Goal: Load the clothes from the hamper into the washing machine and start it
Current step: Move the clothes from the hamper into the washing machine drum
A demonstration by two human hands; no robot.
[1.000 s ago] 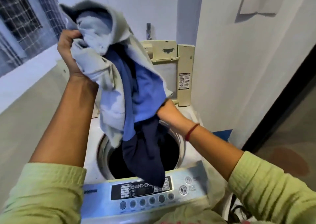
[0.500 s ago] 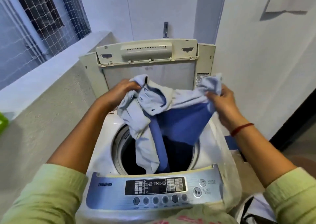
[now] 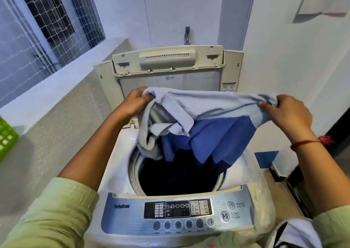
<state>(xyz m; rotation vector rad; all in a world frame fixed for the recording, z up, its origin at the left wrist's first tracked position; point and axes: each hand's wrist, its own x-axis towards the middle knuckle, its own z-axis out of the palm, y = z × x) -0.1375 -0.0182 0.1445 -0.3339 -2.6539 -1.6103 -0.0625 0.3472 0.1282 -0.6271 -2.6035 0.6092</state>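
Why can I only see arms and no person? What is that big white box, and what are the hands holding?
The camera sits on the person's head and looks down, so you see only their arms. The white box is a washing machine, its lid tipped up at the back. The dark round hole is the drum, where clothes go. The left hand and the right hand each grip one end of a blue shirt, stretched above the hole, with its darker part hanging down towards it. The buttons in front are the control panel.
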